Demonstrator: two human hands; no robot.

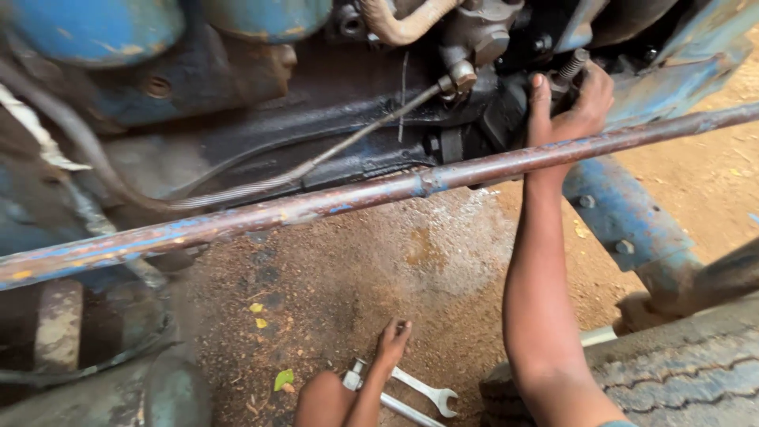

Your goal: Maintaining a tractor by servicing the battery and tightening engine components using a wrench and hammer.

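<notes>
Fingers of the right hand (571, 103) curl around a threaded steel bolt (572, 66) on the black, greasy engine block (482, 119), the thumb pressed flat beside it. Down at the bottom edge of the dirt ground (379, 261), the left hand (391, 345) rests with loose, half-open fingers on a bright metal wrench (427, 393), gripping nothing firmly. Between the hands a long rusty rod (332, 202) with flaking blue paint crosses, leaving open sandy room beneath. Cracked tyre rubber (680, 372) fills the lower right corner.
</notes>
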